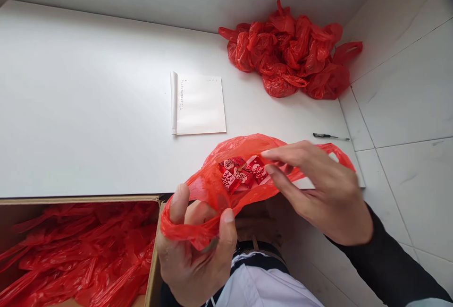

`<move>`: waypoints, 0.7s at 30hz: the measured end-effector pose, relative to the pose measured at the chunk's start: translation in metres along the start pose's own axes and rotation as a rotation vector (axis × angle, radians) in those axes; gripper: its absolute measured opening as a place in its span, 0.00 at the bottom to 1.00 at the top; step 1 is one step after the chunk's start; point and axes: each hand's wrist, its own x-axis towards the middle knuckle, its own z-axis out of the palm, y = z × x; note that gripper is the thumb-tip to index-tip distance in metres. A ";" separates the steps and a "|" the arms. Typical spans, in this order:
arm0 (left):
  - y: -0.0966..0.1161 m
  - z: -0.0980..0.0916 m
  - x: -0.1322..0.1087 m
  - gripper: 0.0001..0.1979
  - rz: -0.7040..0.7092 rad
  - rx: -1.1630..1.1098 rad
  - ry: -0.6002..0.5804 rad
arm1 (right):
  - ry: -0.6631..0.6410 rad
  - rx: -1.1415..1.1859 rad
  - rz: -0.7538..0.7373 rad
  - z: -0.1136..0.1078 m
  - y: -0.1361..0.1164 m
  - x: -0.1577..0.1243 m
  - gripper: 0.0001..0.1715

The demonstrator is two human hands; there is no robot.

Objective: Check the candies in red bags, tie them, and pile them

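Note:
My left hand (198, 255) grips one handle of a red plastic bag (212, 205), its fingers through the loop and the thumb pressing the film. The bag's mouth gapes toward me over the table's front edge. Inside lie several small red packets (260, 167) printed with pale hearts and dark characters. My right hand (318, 189) is over the right side of the mouth, thumb and index fingertips slightly apart beside the packets. I see nothing between those fingertips. Behind this hand the bag's other handle (341, 153) spreads to the right.
An open notebook (201, 108) with a handwritten column lies on the white table (88, 108). Filled red bags (290, 56) are heaped at the back right. A pen (331, 136) rests near the right edge. At lower left, a cardboard box (154, 260) holds loose red bags (85, 255).

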 end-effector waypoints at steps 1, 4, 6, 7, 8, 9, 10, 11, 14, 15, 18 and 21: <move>0.000 -0.001 0.000 0.47 0.021 -0.018 0.001 | 0.099 -0.045 0.006 -0.007 -0.002 -0.003 0.17; 0.001 -0.002 0.001 0.43 0.065 -0.089 0.014 | 0.194 -0.269 0.089 -0.025 -0.001 -0.011 0.21; 0.001 -0.004 0.000 0.41 0.071 -0.081 0.042 | 0.099 -0.393 0.142 -0.037 0.007 -0.018 0.23; 0.000 -0.006 -0.001 0.41 0.070 -0.059 0.043 | 0.031 -0.429 0.167 -0.042 0.013 -0.021 0.26; -0.001 -0.008 -0.003 0.42 0.078 -0.033 0.038 | -0.028 -0.449 0.195 -0.047 0.018 -0.024 0.30; -0.003 -0.010 -0.006 0.43 0.095 -0.008 0.030 | -0.074 -0.456 0.227 -0.051 0.023 -0.028 0.33; -0.005 -0.013 -0.009 0.44 0.108 0.010 0.025 | -0.103 -0.454 0.269 -0.054 0.027 -0.030 0.34; -0.006 -0.015 -0.011 0.45 0.117 0.020 0.024 | -0.116 -0.448 0.321 -0.058 0.030 -0.033 0.34; -0.008 -0.019 -0.018 0.46 0.111 0.042 0.074 | -0.093 -0.379 0.483 -0.064 0.031 -0.036 0.26; -0.008 -0.019 -0.019 0.46 0.105 0.048 0.087 | -0.090 -0.333 0.525 -0.066 0.029 -0.035 0.24; -0.005 -0.021 -0.019 0.42 0.149 0.061 0.116 | -0.053 -0.200 0.589 -0.069 0.021 -0.033 0.19; -0.005 -0.024 -0.016 0.36 0.188 0.025 0.139 | 0.039 -0.132 0.558 -0.071 0.014 -0.033 0.15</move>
